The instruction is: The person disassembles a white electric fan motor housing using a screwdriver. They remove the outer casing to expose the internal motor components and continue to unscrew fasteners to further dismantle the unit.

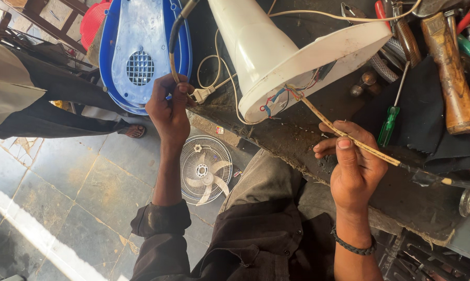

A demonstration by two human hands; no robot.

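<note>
Grimy dark workbench [307, 140] on the right, grey tiled floor [63, 182] left & below. Head view: left hand [168, 112] closed round a dark cable [175, 36], near a blue plastic housing [136, 47]. Right hand [353, 166] pinches a yellowish cord [323, 120] betw. thumb & fingers; cord runs into the white fan base [276, 52], lying tipped on the bench. Best to keep the cord taut, grip close to the base. Green screwdriver [390, 125] & wooden-handled hammer [451, 78] far right. Small red-white sticker [220, 130] at bench edge. Fan guard [206, 169] on floor.
</note>
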